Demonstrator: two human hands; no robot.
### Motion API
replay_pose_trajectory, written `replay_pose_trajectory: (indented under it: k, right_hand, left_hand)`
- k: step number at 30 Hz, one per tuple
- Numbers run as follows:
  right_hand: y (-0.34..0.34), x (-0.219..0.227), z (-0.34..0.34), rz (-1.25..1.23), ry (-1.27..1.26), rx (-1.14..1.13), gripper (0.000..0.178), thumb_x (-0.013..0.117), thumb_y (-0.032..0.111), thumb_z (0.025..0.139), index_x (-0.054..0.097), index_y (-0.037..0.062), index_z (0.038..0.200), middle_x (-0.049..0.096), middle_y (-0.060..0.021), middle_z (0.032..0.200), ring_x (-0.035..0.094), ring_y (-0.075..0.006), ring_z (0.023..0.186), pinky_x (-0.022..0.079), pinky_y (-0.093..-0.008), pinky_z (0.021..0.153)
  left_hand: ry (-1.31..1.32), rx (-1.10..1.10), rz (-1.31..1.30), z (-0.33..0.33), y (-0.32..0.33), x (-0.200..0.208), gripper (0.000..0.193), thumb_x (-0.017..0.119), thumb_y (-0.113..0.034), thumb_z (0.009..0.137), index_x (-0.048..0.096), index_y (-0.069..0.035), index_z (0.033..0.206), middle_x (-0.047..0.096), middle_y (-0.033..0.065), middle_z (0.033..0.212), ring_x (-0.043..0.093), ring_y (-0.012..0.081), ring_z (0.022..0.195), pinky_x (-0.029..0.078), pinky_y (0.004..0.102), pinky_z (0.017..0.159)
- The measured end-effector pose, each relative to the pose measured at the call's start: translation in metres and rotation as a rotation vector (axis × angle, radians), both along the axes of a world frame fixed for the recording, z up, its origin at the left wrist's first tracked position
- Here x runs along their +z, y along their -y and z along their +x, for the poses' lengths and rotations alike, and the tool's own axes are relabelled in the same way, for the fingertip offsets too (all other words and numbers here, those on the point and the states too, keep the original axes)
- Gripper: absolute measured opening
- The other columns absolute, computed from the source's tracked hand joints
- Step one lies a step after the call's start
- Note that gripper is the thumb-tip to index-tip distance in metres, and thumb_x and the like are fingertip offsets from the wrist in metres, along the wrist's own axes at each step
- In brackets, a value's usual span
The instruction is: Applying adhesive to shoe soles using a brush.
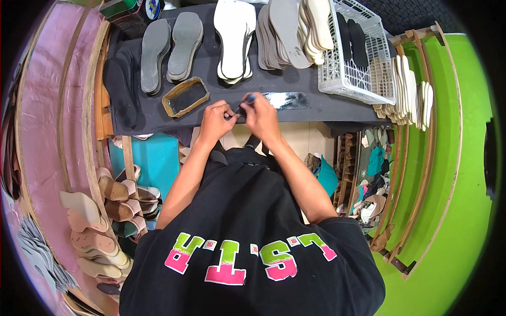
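Observation:
Both hands are at the front edge of the dark-covered table. My right hand is closed around a short dark tool with a bluish top end; its kind and working end do not show clearly. Close beside it, my left hand has its fingers pinched together around something small and dark, too hidden to name. Just right of my right hand, a shiny, dark-smeared strip lies flat on the table. An open tan-rimmed tray sits left of my left hand.
Grey insoles, white insoles and a grey insole stack line the table's back. Black insoles lie at left. A white plastic basket stands at right. Shoes fill a rack at lower left.

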State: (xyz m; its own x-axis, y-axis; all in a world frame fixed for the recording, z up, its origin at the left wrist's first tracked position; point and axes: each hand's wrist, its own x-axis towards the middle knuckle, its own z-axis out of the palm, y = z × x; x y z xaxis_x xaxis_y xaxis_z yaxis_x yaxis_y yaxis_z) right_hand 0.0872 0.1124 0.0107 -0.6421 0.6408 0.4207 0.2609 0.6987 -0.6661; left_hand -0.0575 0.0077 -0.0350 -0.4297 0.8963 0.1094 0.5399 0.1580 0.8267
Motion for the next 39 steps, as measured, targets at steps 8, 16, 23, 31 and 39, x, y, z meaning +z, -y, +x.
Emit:
replay_pose_trajectory:
  k: [8,16,23,31,39]
  right_hand:
    - [-0.091,0.002,0.095,-0.048,-0.008,-0.567,0.014,0.064,-0.006,0.094,0.068,-0.0004,0.107,0.072,-0.0183,0.092,0.073,-0.0341,0.082,0.057,-0.0416,0.074]
    - [-0.01,-0.01,0.042,0.087,0.081,-0.204,0.035,0.066,-0.006,0.081,0.067,0.0059,0.113,0.067,-0.0145,0.1,0.067,-0.0382,0.094,0.054,-0.0494,0.079]
    - [-0.064,-0.01,0.081,-0.336,-0.132,-0.451,0.011,0.072,0.006,0.098,0.07,0.0007,0.108,0.077,-0.016,0.092,0.074,-0.0232,0.079,0.057,-0.0365,0.073]
    - [-0.033,-0.006,0.087,0.255,0.173,-0.281,0.035,0.066,-0.007,0.077,0.067,0.0028,0.111,0.064,-0.0153,0.093,0.064,-0.0362,0.089,0.054,-0.0448,0.078]
    - [-0.037,-0.018,0.075,-0.197,-0.159,-0.531,0.012,0.073,0.007,0.097,0.068,-0.0001,0.105,0.073,-0.0179,0.084,0.07,-0.0309,0.069,0.055,-0.0406,0.068]
  left_hand:
    - [0.052,0.029,-0.045,-0.001,-0.003,0.01,0.018,0.092,-0.009,0.076,0.08,-0.001,0.087,0.064,0.0055,0.077,0.059,0.0165,0.066,0.05,0.032,0.063]
    - [0.073,-0.012,-0.09,-0.006,-0.004,0.007,0.023,0.091,-0.009,0.076,0.085,-0.004,0.098,0.065,0.0074,0.077,0.061,0.0198,0.065,0.051,0.0343,0.064]
    - [0.094,-0.046,-0.078,-0.01,-0.003,0.003,0.022,0.091,-0.007,0.078,0.086,-0.004,0.099,0.069,0.0039,0.078,0.058,0.0109,0.067,0.048,0.0281,0.063]
    - [0.071,-0.026,-0.086,-0.006,-0.004,0.008,0.021,0.092,-0.008,0.079,0.086,-0.003,0.099,0.067,0.0044,0.076,0.057,0.0117,0.065,0.048,0.0287,0.062]
    - [0.081,-0.052,-0.102,-0.009,-0.003,0.009,0.021,0.091,-0.007,0.079,0.086,-0.003,0.099,0.068,0.0046,0.077,0.057,0.0119,0.065,0.048,0.0293,0.062]
